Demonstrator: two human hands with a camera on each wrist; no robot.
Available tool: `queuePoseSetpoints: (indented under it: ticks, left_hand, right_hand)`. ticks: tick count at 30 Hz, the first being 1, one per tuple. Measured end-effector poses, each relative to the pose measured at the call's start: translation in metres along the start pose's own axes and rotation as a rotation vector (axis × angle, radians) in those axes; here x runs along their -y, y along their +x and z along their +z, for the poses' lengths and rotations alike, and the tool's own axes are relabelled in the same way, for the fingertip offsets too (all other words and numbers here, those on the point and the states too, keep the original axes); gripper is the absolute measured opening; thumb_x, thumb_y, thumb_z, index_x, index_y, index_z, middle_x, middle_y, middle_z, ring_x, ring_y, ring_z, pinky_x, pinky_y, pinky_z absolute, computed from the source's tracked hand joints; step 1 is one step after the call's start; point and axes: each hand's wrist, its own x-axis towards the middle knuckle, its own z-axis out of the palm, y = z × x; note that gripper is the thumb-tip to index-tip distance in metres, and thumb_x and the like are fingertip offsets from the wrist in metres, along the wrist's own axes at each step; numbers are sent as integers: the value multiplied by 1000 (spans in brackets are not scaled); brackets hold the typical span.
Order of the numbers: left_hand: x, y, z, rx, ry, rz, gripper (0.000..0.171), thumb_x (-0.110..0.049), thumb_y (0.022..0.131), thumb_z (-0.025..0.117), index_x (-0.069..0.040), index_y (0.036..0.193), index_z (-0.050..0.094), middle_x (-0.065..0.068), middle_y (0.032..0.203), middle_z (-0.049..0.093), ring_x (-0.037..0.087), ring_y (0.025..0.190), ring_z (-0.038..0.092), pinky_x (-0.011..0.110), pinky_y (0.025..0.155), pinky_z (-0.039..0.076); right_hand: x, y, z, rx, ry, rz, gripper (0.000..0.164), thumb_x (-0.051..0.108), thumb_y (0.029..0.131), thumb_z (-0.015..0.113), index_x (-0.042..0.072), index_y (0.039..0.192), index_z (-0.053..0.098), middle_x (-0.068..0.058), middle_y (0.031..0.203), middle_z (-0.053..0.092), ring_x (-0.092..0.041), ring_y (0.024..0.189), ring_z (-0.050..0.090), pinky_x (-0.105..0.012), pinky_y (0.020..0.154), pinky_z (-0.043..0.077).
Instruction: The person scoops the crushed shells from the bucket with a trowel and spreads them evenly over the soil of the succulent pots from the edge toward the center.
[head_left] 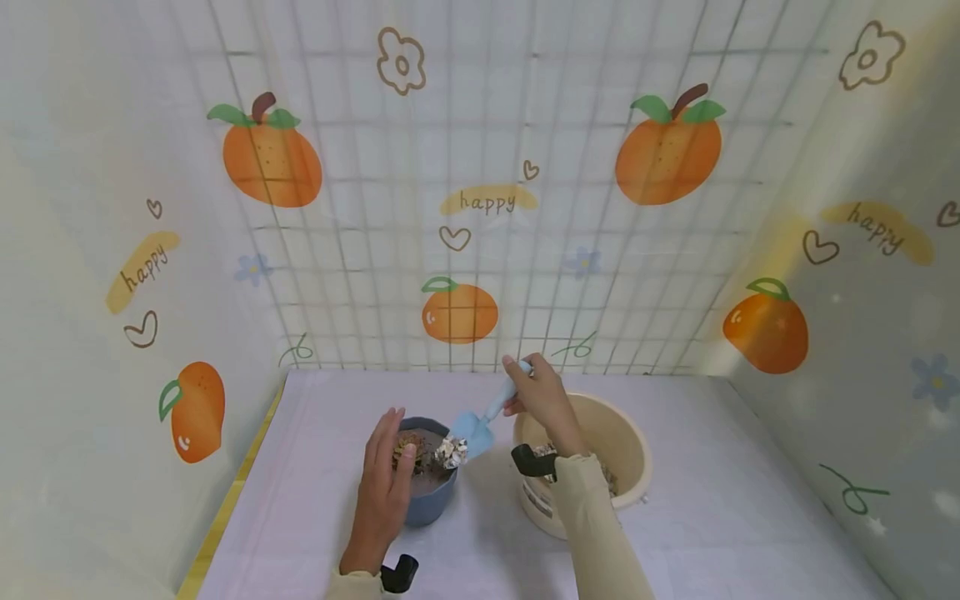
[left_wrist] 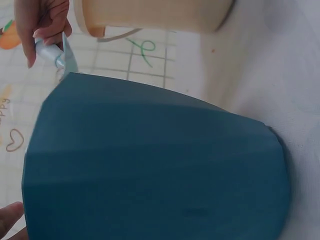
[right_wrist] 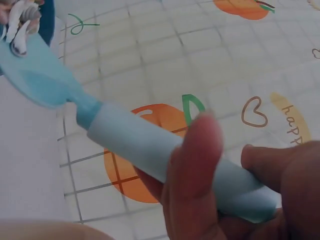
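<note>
In the head view my right hand (head_left: 543, 402) grips the handle of a light blue toy shovel (head_left: 474, 432), which slants down to the left. Its blade carries a small heap of white and brown shell-like pieces (head_left: 451, 451) at the right rim of a blue-grey flowerpot (head_left: 431, 504). The right wrist view shows fingers and thumb curled round the shovel handle (right_wrist: 135, 135). Dark soil and a yellowish-brown plant (head_left: 408, 446) show inside the pot. My left hand (head_left: 385, 479) lies along the pot's left side, its fingers fairly straight and its thumb near the rim.
A cream bucket (head_left: 633, 450) stands right of the pot, with more shell-like pieces (head_left: 546, 450) inside, partly hidden by my right forearm. Both stand on a white-covered table (head_left: 315, 417). A wire grid behind a fruit-print sheet (head_left: 367, 283) rises at the back.
</note>
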Motion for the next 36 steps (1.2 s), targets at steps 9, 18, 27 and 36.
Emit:
queuePoseSetpoints:
  ticks: [9, 18, 27, 36]
  left_hand:
    - [6, 1, 0, -8, 228, 48, 52, -32, 107, 62, -14, 155, 52, 13, 164, 37, 37, 153, 24, 70, 117, 19]
    - [29, -6, 0, 22, 235, -136, 61, -32, 107, 62, -6, 158, 42, 21, 167, 24, 42, 152, 24, 67, 111, 34]
    - [40, -11, 7, 23, 93, -218, 66, -25, 108, 58, -3, 162, 26, 20, 162, 27, 39, 151, 28, 61, 117, 28]
    - [40, -13, 1, 31, 9, -209, 61, -15, 108, 56, -1, 160, 27, 22, 161, 27, 41, 152, 24, 61, 119, 24]
  right_hand:
    - [12, -8, 7, 11, -51, -62, 46, 48, 105, 62, 3, 105, 53, -19, 77, 64, -36, 62, 71, -40, 60, 62]
    - [16, -17, 16, 8, -108, -112, 47, 50, 104, 63, 5, 96, 53, -16, 72, 62, -29, 56, 70, -38, 63, 61]
    - [18, -23, 14, -13, -121, -150, 47, 51, 103, 65, 6, 94, 54, -15, 71, 60, -28, 56, 70, -42, 67, 61]
    - [29, -33, 18, -24, -135, -264, 47, 58, 100, 65, 11, 99, 58, -12, 72, 59, -29, 60, 70, -40, 61, 60]
